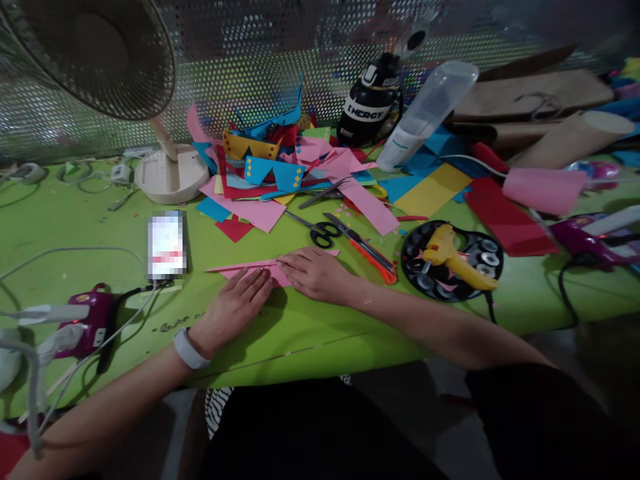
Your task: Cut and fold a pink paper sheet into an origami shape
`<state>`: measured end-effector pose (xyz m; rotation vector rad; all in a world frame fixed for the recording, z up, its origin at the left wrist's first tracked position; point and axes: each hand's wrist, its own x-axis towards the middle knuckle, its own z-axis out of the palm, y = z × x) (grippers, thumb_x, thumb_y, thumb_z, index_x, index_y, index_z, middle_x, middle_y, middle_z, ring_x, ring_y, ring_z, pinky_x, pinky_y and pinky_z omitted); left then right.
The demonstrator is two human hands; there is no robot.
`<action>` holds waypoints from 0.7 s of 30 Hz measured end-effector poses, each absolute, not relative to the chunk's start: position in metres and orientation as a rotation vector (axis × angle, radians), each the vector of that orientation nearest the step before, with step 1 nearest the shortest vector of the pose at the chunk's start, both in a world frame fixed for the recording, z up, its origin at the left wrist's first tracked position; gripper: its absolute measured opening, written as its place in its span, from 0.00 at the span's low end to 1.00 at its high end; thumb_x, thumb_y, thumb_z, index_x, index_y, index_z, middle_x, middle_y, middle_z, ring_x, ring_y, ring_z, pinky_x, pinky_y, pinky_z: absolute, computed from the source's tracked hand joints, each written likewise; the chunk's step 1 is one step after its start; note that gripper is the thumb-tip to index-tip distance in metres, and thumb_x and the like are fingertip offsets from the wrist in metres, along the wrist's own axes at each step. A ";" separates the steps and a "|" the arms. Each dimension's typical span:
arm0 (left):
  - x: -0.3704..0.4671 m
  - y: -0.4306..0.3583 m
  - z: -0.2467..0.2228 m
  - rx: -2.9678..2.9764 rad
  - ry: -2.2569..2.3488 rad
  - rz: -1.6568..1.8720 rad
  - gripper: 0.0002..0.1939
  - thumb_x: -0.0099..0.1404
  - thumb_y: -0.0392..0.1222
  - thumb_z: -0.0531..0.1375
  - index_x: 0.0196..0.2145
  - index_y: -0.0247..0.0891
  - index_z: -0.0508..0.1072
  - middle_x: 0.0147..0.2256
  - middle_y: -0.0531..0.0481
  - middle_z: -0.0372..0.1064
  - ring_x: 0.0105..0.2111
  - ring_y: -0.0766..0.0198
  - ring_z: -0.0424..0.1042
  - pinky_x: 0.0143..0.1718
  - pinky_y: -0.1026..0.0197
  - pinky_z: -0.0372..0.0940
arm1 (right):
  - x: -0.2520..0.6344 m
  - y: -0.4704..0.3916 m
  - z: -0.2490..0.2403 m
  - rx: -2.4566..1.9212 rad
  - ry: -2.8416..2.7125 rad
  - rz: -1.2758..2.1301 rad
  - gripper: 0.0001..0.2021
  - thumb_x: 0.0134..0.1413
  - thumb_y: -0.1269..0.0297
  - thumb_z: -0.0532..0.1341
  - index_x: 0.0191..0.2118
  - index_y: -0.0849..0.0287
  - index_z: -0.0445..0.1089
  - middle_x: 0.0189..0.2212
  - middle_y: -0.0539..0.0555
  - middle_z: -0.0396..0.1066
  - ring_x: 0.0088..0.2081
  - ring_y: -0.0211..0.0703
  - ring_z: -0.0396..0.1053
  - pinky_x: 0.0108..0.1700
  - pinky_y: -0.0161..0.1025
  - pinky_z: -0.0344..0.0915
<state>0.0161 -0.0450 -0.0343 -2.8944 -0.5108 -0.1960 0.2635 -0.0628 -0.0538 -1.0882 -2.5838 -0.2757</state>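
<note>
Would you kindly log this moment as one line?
left hand: on folded pink paper | right hand: on same paper | beyond: black-handled metal scissors

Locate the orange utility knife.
In the head view, the orange utility knife lies right of centre, beyond the right hand, between black-handled scissors and the black tray.
</note>
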 end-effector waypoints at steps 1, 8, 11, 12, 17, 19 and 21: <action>0.017 -0.045 -0.035 -2.888 -0.518 -0.202 0.21 0.69 0.31 0.49 0.59 0.29 0.63 0.59 0.38 0.64 0.59 0.52 0.62 0.61 0.48 0.56 | 0.264 -0.063 -0.054 -1.084 -2.584 -0.273 0.17 0.64 0.68 0.52 0.53 0.70 0.68 0.50 0.63 0.72 0.46 0.51 0.65 0.45 0.48 0.63; 0.016 -0.046 -0.035 -2.903 -0.612 -0.231 0.20 0.72 0.40 0.49 0.59 0.34 0.63 0.53 0.41 0.70 0.50 0.54 0.71 0.51 0.49 0.65 | 0.264 -0.063 -0.054 -1.092 -2.584 -0.233 0.16 0.64 0.67 0.53 0.53 0.68 0.69 0.51 0.63 0.71 0.46 0.51 0.65 0.45 0.48 0.63; 0.014 -0.050 -0.031 -2.894 -0.563 -0.235 0.22 0.74 0.42 0.47 0.62 0.30 0.59 0.53 0.40 0.70 0.54 0.54 0.69 0.57 0.50 0.60 | 0.264 -0.063 -0.054 -1.091 -2.585 -0.227 0.16 0.64 0.67 0.53 0.53 0.69 0.69 0.52 0.63 0.71 0.47 0.52 0.65 0.45 0.48 0.63; 0.013 -0.052 -0.030 -2.894 -0.553 -0.234 0.24 0.74 0.44 0.47 0.62 0.29 0.58 0.54 0.38 0.69 0.55 0.54 0.67 0.59 0.49 0.58 | 0.264 -0.063 -0.054 -1.094 -2.587 -0.220 0.17 0.64 0.67 0.53 0.53 0.68 0.69 0.52 0.63 0.71 0.47 0.52 0.64 0.45 0.48 0.63; 0.008 -0.055 -0.033 -2.952 -0.558 -0.180 0.30 0.73 0.54 0.46 0.63 0.29 0.56 0.62 0.37 0.59 0.63 0.52 0.57 0.64 0.47 0.49 | 0.265 -0.064 -0.054 -1.108 -2.608 -0.213 0.18 0.64 0.67 0.53 0.54 0.69 0.68 0.52 0.64 0.70 0.47 0.52 0.64 0.45 0.49 0.63; 0.006 -0.055 -0.034 -2.962 -0.595 -0.146 0.31 0.72 0.55 0.46 0.65 0.32 0.54 0.64 0.39 0.55 0.64 0.52 0.54 0.64 0.48 0.48 | 0.265 -0.064 -0.053 -1.104 -2.610 -0.221 0.17 0.64 0.67 0.52 0.54 0.70 0.68 0.52 0.64 0.70 0.47 0.52 0.65 0.45 0.49 0.63; 0.005 -0.055 -0.036 -2.965 -0.640 -0.106 0.31 0.72 0.55 0.46 0.66 0.34 0.53 0.65 0.41 0.53 0.64 0.52 0.53 0.63 0.49 0.49 | 0.264 -0.064 -0.053 -1.104 -2.609 -0.221 0.17 0.64 0.67 0.52 0.54 0.70 0.68 0.52 0.63 0.71 0.47 0.52 0.65 0.45 0.49 0.64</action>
